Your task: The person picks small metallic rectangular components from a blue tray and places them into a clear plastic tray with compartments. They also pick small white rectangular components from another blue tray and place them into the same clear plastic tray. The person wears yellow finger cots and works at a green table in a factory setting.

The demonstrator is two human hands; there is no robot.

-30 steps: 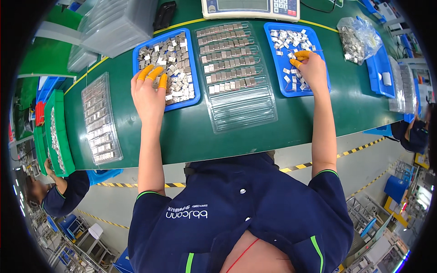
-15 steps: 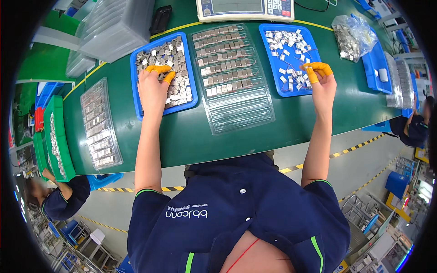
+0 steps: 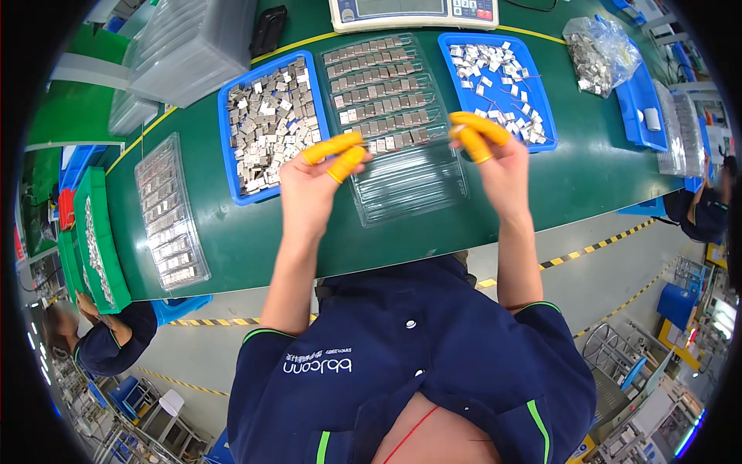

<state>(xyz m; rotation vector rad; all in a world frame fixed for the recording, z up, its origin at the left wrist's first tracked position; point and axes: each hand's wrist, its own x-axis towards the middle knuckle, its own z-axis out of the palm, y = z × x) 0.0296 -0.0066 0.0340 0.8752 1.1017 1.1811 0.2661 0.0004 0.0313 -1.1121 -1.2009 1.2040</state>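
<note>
My left hand, with yellow finger cots on thumb and forefinger, is pinched over the left edge of a clear blister tray; what lies between its fingertips is too small and blurred to name. Across the tray, my right hand, also in yellow cots, pinches a small white connector. Rows of grey and white connector pieces fill the tray's far part, and its near slots show bare plastic. Left of it stands a blue tray heaped with grey metal pieces; on the right, another blue tray holds loose white wired connectors.
A scale stands at the back. A second filled blister tray and a green bin lie at left, near stacked clear trays. At right are a bag of parts and a blue bin. Co-workers sit at both sides.
My left hand has left the heaped blue tray and moved right. My right hand has come left from the white connectors. Both now meet over the middle blister tray.
</note>
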